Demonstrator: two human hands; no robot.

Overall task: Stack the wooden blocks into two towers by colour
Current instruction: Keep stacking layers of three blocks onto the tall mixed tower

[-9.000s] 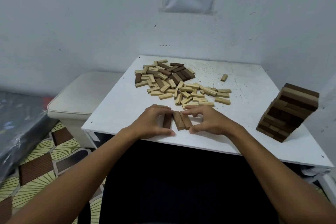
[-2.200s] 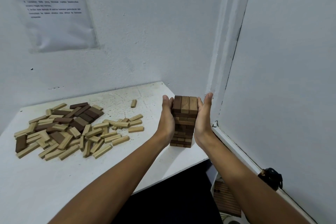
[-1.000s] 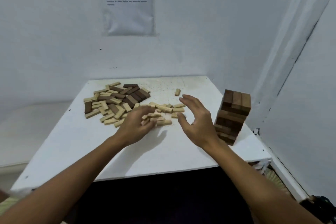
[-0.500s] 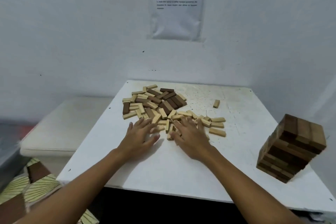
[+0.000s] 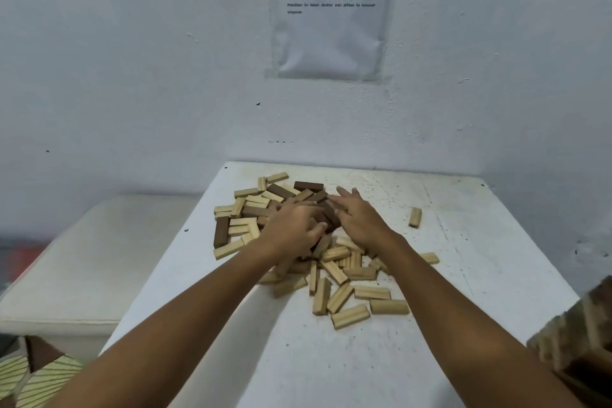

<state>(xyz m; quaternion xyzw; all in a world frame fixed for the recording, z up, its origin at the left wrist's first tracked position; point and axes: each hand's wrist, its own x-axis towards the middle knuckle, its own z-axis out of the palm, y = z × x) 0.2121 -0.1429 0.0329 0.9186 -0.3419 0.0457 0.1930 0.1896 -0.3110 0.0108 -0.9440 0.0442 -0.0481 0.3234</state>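
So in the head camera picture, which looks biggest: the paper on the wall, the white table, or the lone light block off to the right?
1. White table
2. Paper on the wall
3. Lone light block

The paper hangs farther away, so it may look smaller than it is.

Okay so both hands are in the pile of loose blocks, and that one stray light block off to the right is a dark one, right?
Not quite. The head view shows both hands, left and right, in the pile, but the stray block to the right is light wood, not dark.

White table [image 5: 463, 262] bears scattered blocks [image 5: 351, 278] and a tower [image 5: 583, 331].
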